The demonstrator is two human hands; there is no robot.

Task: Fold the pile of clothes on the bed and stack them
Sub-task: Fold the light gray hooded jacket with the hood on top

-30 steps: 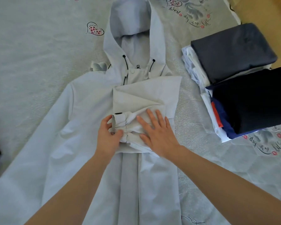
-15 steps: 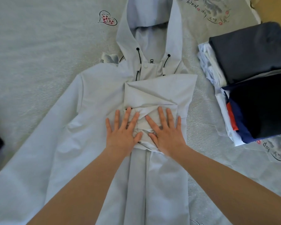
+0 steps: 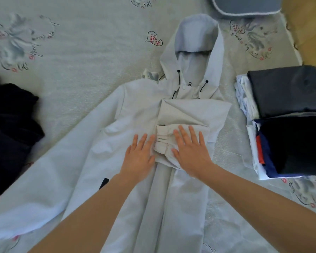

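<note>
right now a white hooded jacket (image 3: pixel 135 110) lies face up and spread flat on the bed (image 3: pixel 80 61), hood (image 3: pixel 195 37) pointing away from the person, two black drawcord ends hanging at the collar. its one sleeve (image 3: pixel 192 115) is folded in across the chest, the gathered cuff (image 3: pixel 161 139) ending near the middle of the front; the other sleeve (image 3: pixel 35 189) stretches out straight toward the near left edge of the view. the left hand (image 3: pixel 140 157) lies flat on the jacket front just beside the cuff, fingers straight and slightly spread, gripping nothing. the right hand (image 3: pixel 191 152) lies flat on the folded sleeve, fingers straight and fanned, palm down, also holding nothing. both bare forearms reach in from the bottom of the view. to the right of the jacket, near but apart from it, stand two stacks of folded clothes (image 3: pixel 288 121) side by side, the farther topped with a dark grey piece, the nearer with a black one over blue, red and white layers. at the left edge sits a dark unfolded heap of clothes (image 3: pixel 9 128). a grey cushion (image 3: pixel 244 6) shows at the top edge, beyond the hood.
</note>
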